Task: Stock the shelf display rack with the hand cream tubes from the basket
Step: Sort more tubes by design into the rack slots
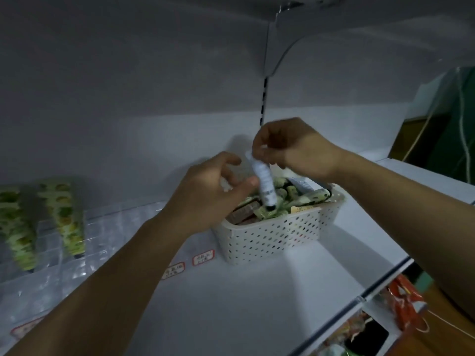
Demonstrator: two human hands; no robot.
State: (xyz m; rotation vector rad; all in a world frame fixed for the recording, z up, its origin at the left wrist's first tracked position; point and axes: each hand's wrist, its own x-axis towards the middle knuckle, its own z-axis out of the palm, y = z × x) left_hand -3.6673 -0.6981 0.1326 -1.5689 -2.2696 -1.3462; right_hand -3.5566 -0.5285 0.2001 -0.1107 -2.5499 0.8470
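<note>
A white perforated basket [275, 235] stands on the white shelf, filled with several green-patterned hand cream tubes [303, 197] and a few brown ones [243, 213]. Above it my right hand [293, 147] pinches the crimped top end of a white tube [264, 182] that hangs cap down over the basket. My left hand [213, 191] is just left of that tube, fingers curled, thumb tip touching its side. A clear plastic display rack [77, 242] on the left holds two green-patterned tubes [64, 214] standing cap down.
Red-bordered price labels [203, 257] lie along the rack's front edge. The shelf's front rail [359, 298] runs diagonally at lower right, with packaged goods [403, 301] on the shelf below. The upright shelf support [264, 98] rises behind the basket.
</note>
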